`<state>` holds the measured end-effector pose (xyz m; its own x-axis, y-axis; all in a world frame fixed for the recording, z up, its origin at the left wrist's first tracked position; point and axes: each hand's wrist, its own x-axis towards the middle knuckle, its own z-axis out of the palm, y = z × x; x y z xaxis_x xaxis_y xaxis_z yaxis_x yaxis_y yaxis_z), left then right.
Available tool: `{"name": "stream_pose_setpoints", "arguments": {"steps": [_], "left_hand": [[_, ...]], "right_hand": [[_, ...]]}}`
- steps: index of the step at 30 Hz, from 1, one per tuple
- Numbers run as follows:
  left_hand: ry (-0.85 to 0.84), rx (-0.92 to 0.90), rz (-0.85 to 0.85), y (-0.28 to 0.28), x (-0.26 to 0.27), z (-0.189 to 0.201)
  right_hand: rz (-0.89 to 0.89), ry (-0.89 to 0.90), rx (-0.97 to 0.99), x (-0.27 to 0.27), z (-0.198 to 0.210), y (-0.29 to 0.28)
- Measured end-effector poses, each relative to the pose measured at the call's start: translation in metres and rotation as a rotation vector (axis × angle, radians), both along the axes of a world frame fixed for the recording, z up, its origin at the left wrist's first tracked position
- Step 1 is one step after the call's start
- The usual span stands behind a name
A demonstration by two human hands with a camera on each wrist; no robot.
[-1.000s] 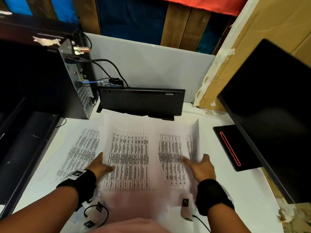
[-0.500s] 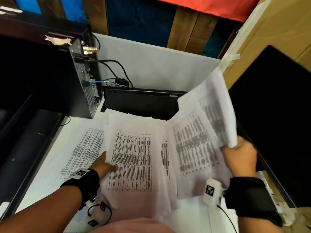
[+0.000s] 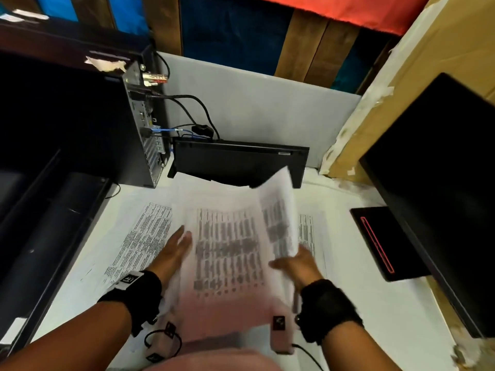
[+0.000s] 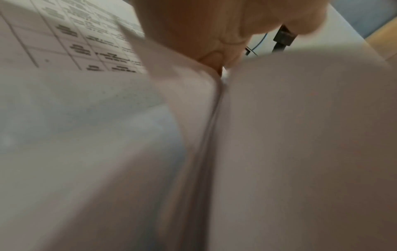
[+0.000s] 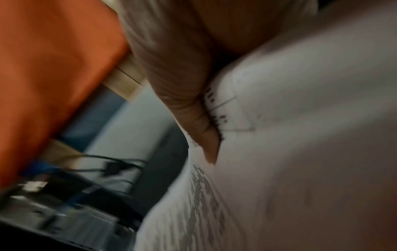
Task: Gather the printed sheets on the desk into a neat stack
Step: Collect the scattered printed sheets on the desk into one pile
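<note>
Printed sheets with tables lie spread on the white desk. One sheet lies at the left, a middle pile in front of me, and another sheet at the right. My right hand pinches a few bent sheets and holds them over the middle pile; the thumb presses on the print. My left hand lies with straight fingers against the pile's left edge, and paper fills most of the left wrist view.
A black computer tower with cables stands at the back left. A black keyboard leans against the grey back panel. A dark monitor and its base stand at the right, with cardboard behind.
My right hand raised the right-hand sheets high, then swung them left and down over the middle pile. The left hand stayed at the pile's left edge and straightened its fingers.
</note>
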<state>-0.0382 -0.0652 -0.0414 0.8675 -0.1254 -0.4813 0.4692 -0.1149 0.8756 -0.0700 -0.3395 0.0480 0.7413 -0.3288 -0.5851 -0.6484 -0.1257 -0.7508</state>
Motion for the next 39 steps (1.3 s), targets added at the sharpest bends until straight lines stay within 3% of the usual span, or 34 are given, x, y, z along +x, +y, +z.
{"name": "stream_pose_setpoints", "arguments": {"steps": [3, 6, 8, 11, 13, 16, 18, 20, 22, 24, 28, 33, 39], "left_hand": [[-0.056, 0.186, -0.093, 0.01, 0.0, -0.015], [-0.076, 0.245, -0.103, 0.012, -0.001, -0.017], [-0.052, 0.206, -0.055, 0.012, -0.001, -0.017], [-0.019, 0.133, -0.06, 0.008, 0.0, -0.016], [-0.028, 0.174, -0.051, 0.005, 0.0, -0.014], [-0.043, 0.245, 0.001, 0.012, 0.004, -0.012], [-0.029, 0.199, 0.033, 0.024, 0.007, -0.015], [0.006, 0.13, 0.079, 0.038, 0.01, -0.019], [0.04, 0.09, 0.126, 0.048, 0.011, -0.019], [0.064, 0.103, 0.139, 0.054, 0.009, -0.021], [0.096, 0.163, 0.11, 0.055, 0.003, -0.031], [0.105, 0.106, 0.092, 0.047, 0.004, -0.034], [0.097, 0.083, 0.093, 0.045, 0.003, -0.036]], "right_hand": [[0.026, 0.118, 0.025, -0.008, -0.041, 0.013], [0.002, -0.001, -0.246, -0.008, -0.064, 0.008], [0.168, 0.008, -0.38, -0.006, -0.074, 0.007], [0.472, 0.008, -0.396, -0.005, -0.089, 0.012], [0.542, -0.003, -0.415, -0.001, -0.094, 0.01], [0.277, 0.004, -0.563, 0.008, -0.093, -0.008], [0.036, 0.142, -0.718, 0.009, -0.085, -0.03], [-0.086, 0.299, -0.747, 0.008, -0.077, -0.055], [-0.074, 0.408, -0.767, 0.007, -0.077, -0.074], [-0.069, 0.395, -0.719, 0.007, -0.084, -0.084], [-0.142, 0.243, -0.412, 0.01, -0.09, -0.083], [-0.107, 0.024, -0.219, 0.015, -0.09, -0.063], [-0.077, -0.021, -0.377, 0.016, -0.068, -0.064]]}}
